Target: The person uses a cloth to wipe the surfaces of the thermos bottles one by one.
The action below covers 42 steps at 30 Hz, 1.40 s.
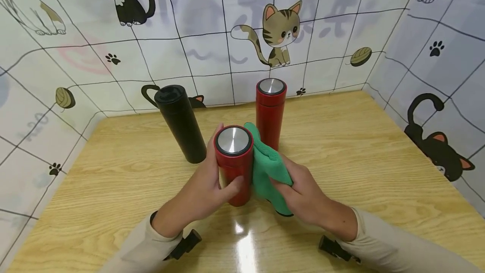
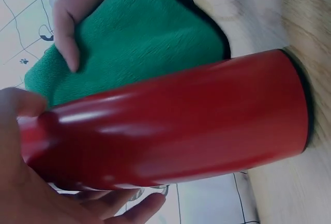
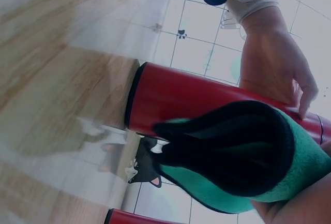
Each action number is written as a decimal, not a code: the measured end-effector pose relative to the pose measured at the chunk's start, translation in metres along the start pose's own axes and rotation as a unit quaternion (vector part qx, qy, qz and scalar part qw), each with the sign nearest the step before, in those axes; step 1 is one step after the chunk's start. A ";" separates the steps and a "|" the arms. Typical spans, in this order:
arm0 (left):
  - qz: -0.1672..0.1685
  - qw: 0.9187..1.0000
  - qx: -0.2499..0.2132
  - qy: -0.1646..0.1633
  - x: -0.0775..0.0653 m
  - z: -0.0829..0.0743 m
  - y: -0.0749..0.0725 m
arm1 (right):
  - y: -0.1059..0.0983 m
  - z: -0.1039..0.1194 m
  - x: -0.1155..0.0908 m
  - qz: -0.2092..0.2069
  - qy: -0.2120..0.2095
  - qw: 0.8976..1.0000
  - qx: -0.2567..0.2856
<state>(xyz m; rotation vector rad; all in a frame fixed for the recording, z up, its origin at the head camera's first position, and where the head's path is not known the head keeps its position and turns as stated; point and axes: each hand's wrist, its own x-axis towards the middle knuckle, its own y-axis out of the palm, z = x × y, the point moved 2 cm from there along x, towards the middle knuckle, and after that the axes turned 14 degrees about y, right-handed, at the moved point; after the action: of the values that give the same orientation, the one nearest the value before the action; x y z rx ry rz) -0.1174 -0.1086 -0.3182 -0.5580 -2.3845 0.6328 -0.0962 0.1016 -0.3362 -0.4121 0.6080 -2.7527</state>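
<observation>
A red thermos flask [image 1: 236, 180] with a silver-topped lid stands upright at the middle of the table. My left hand [image 1: 206, 184] grips it, the thumb across its near side and the fingers round the left. In my right hand [image 1: 305, 191] is a folded green cloth [image 1: 267, 167] with dark edging, pinched between thumb and fingers. The cloth lies against the flask's right side. In the left wrist view, the cloth [image 2: 150, 38] spreads along the red flask [image 2: 191, 120]. From the right wrist, the cloth's dark folded inside [image 3: 222, 151] shows in front of the flask.
Behind the cloth stands a second red flask [image 1: 270, 108]. A black flask [image 1: 181, 125] is at the back left. The wooden table [image 1: 360, 159] meets a cat-patterned, grid-lined covering [image 1: 204, 45] at the back and sides.
</observation>
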 end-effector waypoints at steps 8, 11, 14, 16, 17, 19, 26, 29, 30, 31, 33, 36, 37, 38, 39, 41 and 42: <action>-0.051 0.998 0.023 0.025 0.001 -0.002 0.008 | -0.001 0.001 -0.001 -0.013 -0.077 0.996 0.047; -0.075 0.994 0.074 0.042 0.000 -0.003 0.005 | -0.001 0.002 0.000 0.005 -0.049 0.996 0.070; -0.094 0.983 0.144 0.060 -0.001 -0.005 0.001 | -0.001 0.003 0.000 0.021 0.000 0.994 0.105; -0.098 0.976 0.182 0.064 -0.001 -0.006 0.000 | -0.002 0.004 0.000 0.020 0.019 0.992 0.121; -0.097 0.973 0.199 0.063 -0.002 -0.007 0.000 | -0.003 0.004 -0.001 0.013 0.026 0.992 0.124; -0.090 0.969 0.222 0.063 -0.002 -0.008 0.000 | -0.004 0.005 -0.001 -0.014 0.021 0.992 0.126; -0.065 0.946 0.307 0.086 -0.002 -0.013 0.004 | -0.005 0.014 0.000 -0.070 -0.130 0.983 0.113; -0.055 0.933 0.344 0.088 -0.003 -0.013 0.005 | -0.003 0.019 0.001 -0.095 -0.212 0.972 0.044; -0.052 0.930 0.353 0.086 -0.003 -0.013 0.005 | -0.002 0.021 0.002 -0.103 -0.235 0.966 0.017; -0.048 0.928 0.360 0.085 -0.003 -0.013 0.006 | -0.002 0.022 0.002 -0.119 -0.255 0.959 -0.012; -0.040 0.924 0.372 0.083 -0.003 -0.012 0.007 | 0.000 0.024 0.002 -0.135 -0.291 0.946 -0.049; -0.036 0.922 0.376 0.087 -0.004 -0.013 0.010 | -0.001 0.027 0.003 -0.147 -0.309 0.937 -0.067; -0.036 0.922 0.375 0.090 -0.005 -0.014 0.011 | -0.002 0.028 0.004 -0.148 -0.306 0.938 -0.061; -0.037 0.922 0.373 0.094 -0.005 -0.015 0.012 | -0.003 0.029 0.004 -0.148 -0.300 0.941 -0.053; -0.041 0.923 0.371 0.097 -0.005 -0.016 0.012 | -0.004 0.031 0.004 -0.148 -0.294 0.943 -0.043; -0.047 0.924 0.367 0.100 -0.006 -0.019 0.011 | -0.006 0.034 0.005 -0.144 -0.284 0.948 -0.019; -0.051 0.924 0.365 0.100 -0.006 -0.019 0.011 | -0.007 0.035 0.005 -0.139 -0.283 0.949 -0.006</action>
<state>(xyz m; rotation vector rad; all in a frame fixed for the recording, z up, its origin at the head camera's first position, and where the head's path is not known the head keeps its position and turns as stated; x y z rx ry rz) -0.0982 -0.0970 -0.3132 -0.1543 -1.7837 1.2630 -0.0908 0.0931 -0.3017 -1.3181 0.4376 -2.6736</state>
